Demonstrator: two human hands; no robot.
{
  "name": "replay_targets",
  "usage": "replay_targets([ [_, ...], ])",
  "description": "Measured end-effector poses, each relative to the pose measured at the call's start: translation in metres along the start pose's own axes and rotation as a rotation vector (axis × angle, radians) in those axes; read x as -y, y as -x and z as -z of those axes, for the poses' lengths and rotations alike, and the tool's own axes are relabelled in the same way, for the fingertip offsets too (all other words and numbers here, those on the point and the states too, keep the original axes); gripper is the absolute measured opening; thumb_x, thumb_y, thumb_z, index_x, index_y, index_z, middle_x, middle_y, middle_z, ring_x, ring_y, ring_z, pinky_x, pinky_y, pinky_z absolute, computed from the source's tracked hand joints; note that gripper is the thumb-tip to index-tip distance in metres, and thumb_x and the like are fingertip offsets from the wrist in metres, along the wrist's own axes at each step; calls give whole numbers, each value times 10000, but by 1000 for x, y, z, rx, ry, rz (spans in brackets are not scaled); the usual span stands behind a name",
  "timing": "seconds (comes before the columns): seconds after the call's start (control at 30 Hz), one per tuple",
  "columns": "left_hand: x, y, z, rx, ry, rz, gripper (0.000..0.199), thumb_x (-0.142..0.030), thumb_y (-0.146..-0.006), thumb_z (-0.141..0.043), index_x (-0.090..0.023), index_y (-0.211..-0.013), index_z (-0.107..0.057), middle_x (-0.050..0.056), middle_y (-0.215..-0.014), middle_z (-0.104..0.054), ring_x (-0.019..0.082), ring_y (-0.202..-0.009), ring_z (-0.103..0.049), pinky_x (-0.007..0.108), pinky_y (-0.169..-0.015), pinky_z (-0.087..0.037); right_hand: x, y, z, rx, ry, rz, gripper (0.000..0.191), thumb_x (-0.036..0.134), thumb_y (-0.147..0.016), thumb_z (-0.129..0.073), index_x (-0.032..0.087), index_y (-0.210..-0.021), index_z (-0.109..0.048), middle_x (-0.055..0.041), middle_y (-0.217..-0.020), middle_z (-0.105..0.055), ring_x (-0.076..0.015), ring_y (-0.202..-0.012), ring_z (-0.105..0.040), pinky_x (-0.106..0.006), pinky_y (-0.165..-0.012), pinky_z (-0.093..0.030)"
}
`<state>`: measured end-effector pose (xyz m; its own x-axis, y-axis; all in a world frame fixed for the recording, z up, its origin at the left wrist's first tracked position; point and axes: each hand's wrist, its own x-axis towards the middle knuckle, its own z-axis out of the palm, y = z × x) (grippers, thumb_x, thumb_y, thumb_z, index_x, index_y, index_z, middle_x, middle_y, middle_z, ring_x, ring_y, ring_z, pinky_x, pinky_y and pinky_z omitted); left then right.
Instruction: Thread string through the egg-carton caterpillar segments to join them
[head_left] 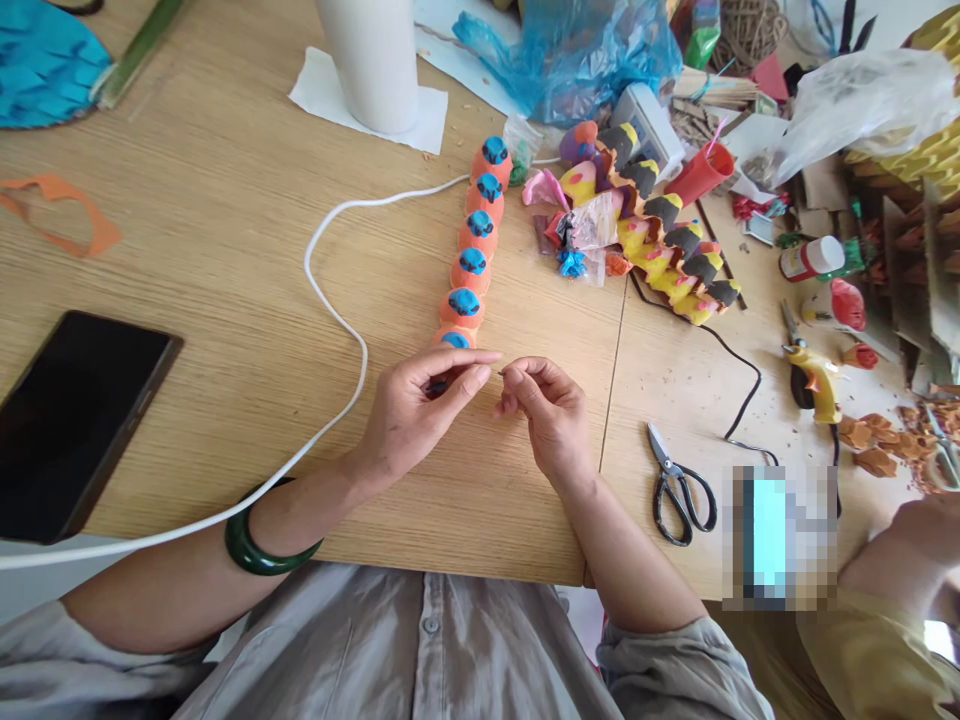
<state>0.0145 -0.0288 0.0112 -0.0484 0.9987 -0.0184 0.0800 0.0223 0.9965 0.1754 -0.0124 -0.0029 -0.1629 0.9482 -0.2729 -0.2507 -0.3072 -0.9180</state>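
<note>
Just beyond my hands, an orange row of egg-carton bumps [470, 262] runs away from me, each bump topped with a blue patch bearing black marks. My left hand [420, 405] is at the row's near end, its thumb and fingers drawn together around something dark, mostly hidden in the palm. Close beside it on the right, my right hand [546, 410] pinches a tiny dark piece between thumb and forefinger. The two sets of fingertips are a small gap apart, above the wooden table [465, 510].
A white cable [364, 350] crosses under my left forearm's side. A black phone [79, 420] lies left, scissors [675, 485] right. Painted cartons [679, 250], a glue gun [817, 380] and a white cylinder [375, 65] stand farther off. Another person's arm [900, 555] is at right.
</note>
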Motion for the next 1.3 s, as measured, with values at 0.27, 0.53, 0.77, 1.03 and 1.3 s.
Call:
replay_targets([
  [0.27, -4, 0, -1, 32, 32, 105, 170, -333, -862, -770, -194, -940, -827, 17, -819, -781, 146, -738, -689, 248, -680, -541, 3, 3, -1, -37, 131, 84, 251, 452, -835, -810, 226, -826, -701, 37, -704, -634, -90, -584, -574, -253, -588, -570],
  [0.53, -2, -2, 1, 8, -23, 35, 168, -333, -879, -741, -184, -822, -795, 0, -740, -739, 111, -646, -605, 228, -613, -487, 5, 7, -2, 17, 188, 182, 182, 404, -886, -768, 233, -902, -709, 32, -772, -654, -86, -623, -604, -247, -619, -587],
  [0.77, -1, -3, 1, -6, 108, 151, 138, -346, -865, -754, -210, -850, -777, -24, -663, -633, 105, -610, -552, 226, -548, -435, 5, 6, 1, 15, 141, 140, 171, 407, -932, -718, 247, -993, -710, 35, -796, -654, -81, -621, -624, -258, -637, -578],
  [1.03, 1, -4, 1, 13, 116, 156, 189, -390, -861, -763, -207, -814, -771, -29, -589, -557, 99, -548, -487, 228, -478, -382, 4, 7, -1, -25, 171, 127, 244, 449, -853, -793, 246, -957, -706, 28, -803, -674, -94, -613, -612, -277, -623, -603],
  [1.3, -2, -5, 1, 42, 131, 175, 142, -340, -847, -759, -210, -792, -775, -31, -567, -562, 112, -564, -535, 234, -510, -414, 5, 7, -2, -34, 176, 144, 205, 411, -855, -802, 243, -930, -711, 28, -799, -688, -87, -605, -616, -260, -608, -592],
])
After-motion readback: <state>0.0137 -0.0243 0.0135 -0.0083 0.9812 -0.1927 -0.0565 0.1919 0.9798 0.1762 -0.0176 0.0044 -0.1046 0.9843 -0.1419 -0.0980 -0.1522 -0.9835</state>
